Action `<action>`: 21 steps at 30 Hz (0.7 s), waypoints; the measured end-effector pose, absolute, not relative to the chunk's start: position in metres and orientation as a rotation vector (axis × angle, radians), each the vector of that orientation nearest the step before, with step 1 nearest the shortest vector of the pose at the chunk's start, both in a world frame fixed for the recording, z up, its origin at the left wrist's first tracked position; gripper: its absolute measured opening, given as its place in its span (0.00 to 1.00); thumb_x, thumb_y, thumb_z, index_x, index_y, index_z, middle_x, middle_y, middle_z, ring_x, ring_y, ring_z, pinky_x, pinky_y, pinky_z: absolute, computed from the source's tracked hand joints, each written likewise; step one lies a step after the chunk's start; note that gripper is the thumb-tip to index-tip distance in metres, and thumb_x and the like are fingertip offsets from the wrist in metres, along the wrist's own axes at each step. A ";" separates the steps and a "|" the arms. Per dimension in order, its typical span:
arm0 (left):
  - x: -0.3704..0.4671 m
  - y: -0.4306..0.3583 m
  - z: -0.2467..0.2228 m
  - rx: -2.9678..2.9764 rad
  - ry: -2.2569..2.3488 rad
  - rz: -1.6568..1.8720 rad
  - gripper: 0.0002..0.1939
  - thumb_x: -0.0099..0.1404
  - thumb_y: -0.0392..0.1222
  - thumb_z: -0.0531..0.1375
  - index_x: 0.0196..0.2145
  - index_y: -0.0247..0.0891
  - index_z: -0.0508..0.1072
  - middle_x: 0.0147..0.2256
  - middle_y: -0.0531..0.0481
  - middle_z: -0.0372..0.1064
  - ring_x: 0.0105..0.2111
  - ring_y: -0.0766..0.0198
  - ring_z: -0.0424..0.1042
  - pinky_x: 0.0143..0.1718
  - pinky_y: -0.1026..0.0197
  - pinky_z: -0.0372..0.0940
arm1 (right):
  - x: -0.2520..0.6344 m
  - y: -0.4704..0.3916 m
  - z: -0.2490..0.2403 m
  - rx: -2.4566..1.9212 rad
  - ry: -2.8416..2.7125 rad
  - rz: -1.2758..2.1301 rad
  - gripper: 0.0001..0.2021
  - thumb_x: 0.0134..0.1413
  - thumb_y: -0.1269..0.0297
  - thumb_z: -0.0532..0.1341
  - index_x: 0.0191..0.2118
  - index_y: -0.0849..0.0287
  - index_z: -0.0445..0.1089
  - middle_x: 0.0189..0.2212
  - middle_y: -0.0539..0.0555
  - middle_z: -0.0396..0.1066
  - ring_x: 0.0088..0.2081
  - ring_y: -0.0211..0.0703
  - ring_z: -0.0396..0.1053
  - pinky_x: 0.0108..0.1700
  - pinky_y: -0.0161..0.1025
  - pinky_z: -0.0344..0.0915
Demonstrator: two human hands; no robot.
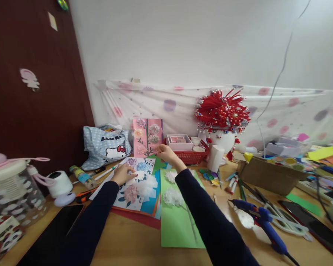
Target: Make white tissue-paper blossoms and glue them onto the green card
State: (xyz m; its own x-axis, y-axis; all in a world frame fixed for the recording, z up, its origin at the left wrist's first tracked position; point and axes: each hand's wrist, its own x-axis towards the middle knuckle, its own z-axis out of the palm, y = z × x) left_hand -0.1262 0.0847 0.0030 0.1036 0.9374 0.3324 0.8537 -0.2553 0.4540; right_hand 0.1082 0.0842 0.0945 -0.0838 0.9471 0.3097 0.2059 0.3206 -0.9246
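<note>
My right hand (pixel 165 153) reaches to the right edge of a pink card (pixel 143 130) with pale flowers on dark stems, which leans upright at the back. Its fingers are bent together; what they hold, if anything, is too small to tell. My left hand (pixel 124 174) rests over white sheets (pixel 127 204) with pink, purple and blue flowers, fingers lowered onto the paper. White fluffy petals (pixel 147 186) lie beside it. Under my right forearm is a green card (pixel 173 229) with white ruffled flowers (pixel 172 197) and a drawn stem.
A blue glue gun (pixel 266 221), scissors (pixel 288 223) and a cardboard piece (pixel 269 175) lie at right. Behind stand a red basket (pixel 190 158) and a red headdress (pixel 223 112). A checked bag (pixel 107 146), thread cone (pixel 59 184) and phone (pixel 52 236) are at left.
</note>
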 end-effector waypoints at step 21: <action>-0.066 0.027 0.042 1.739 0.993 1.003 0.27 0.43 0.47 0.67 0.40 0.37 0.63 0.26 0.55 0.68 0.26 0.66 0.70 0.31 0.62 0.64 | 0.086 -0.012 0.034 -1.104 -1.436 0.612 0.10 0.56 0.57 0.50 0.33 0.57 0.61 0.17 0.44 0.57 0.19 0.35 0.57 0.23 0.33 0.52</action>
